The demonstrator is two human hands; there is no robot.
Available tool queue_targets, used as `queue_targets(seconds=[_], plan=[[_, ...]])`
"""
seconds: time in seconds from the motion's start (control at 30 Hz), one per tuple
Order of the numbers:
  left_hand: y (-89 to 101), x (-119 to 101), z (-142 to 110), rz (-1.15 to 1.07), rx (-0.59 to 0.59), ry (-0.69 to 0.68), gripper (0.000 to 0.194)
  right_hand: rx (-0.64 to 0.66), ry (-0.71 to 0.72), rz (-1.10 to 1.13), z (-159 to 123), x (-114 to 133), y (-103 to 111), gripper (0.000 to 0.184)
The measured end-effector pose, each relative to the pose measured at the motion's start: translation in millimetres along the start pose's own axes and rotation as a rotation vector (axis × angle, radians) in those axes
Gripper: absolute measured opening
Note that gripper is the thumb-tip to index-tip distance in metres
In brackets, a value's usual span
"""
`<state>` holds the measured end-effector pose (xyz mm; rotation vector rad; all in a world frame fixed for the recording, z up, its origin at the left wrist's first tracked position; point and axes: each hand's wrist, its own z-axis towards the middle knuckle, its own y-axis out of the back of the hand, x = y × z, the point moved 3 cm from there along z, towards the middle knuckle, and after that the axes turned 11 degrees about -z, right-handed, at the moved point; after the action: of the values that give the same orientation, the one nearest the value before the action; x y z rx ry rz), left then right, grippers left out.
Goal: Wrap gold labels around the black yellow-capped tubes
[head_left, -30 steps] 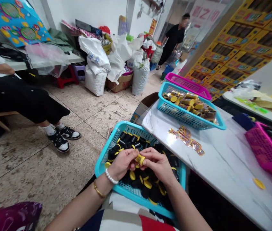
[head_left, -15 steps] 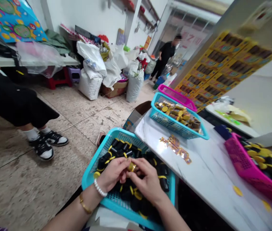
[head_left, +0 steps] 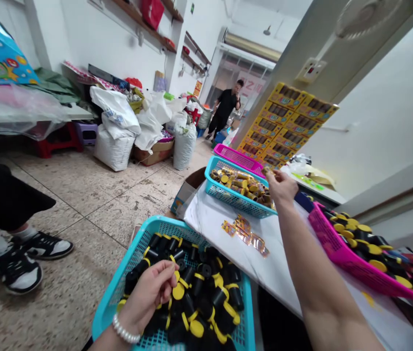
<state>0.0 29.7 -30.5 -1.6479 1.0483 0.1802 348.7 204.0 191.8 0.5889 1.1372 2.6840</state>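
Note:
My left hand [head_left: 150, 295] lies in the near teal basket [head_left: 119, 297] on my lap, fingers curled round a black tube with a yellow cap [head_left: 178, 291] on top of the pile of several such tubes. My right hand [head_left: 281, 187] is stretched out over the far teal basket [head_left: 235, 200] of gold-labelled tubes on the white table [head_left: 214, 219]. Its fingertips are pinched on a small gold-labelled tube [head_left: 266, 171]. A strip of gold stickers [head_left: 245, 234] lies on the table between the two baskets.
A pink basket [head_left: 338, 248] of yellow-capped tubes stands at the right, and a second pink basket [head_left: 235, 157] sits behind the far teal one. Yellow boxes [head_left: 283, 122] are stacked beyond. A seated person's shoes [head_left: 16, 263] are at the left, with white sacks [head_left: 115, 131] and a standing person [head_left: 224, 109] further back.
My hands were together on one small tube above the near basket. My right hand has carried it out over the far basket and my left has dropped onto the pile. The camera tilted up.

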Motion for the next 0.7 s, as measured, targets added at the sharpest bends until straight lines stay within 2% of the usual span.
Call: queue_targets(seconds=[0.1,0.23,0.4,0.5,0.57,0.7], plan=[[4.3,3,4,-0.023,-0.015,0.012,0.033,0.1,0.047,-0.046,-9,-1,-21,0.058],[4.5,5,5,-0.047,-0.013,0.017,0.036,0.182,0.109,-0.095,-19,15,-50,0.06],[4.8,5,6,-0.054,-0.052,-0.007,0.04,0.259,0.15,-0.083,-2,41,-65,0.055],[8.8,2,10,-0.057,-0.076,-0.027,0.045,0.271,0.182,-0.043,9,47,-61,0.061],[11.2,-1,11,-0.059,-0.085,-0.066,0.044,0.246,0.174,-0.025,11,43,-51,0.065],[13.8,-8,8,-0.055,-0.115,-0.131,0.038,0.122,0.11,-0.013,-6,17,-15,0.056]])
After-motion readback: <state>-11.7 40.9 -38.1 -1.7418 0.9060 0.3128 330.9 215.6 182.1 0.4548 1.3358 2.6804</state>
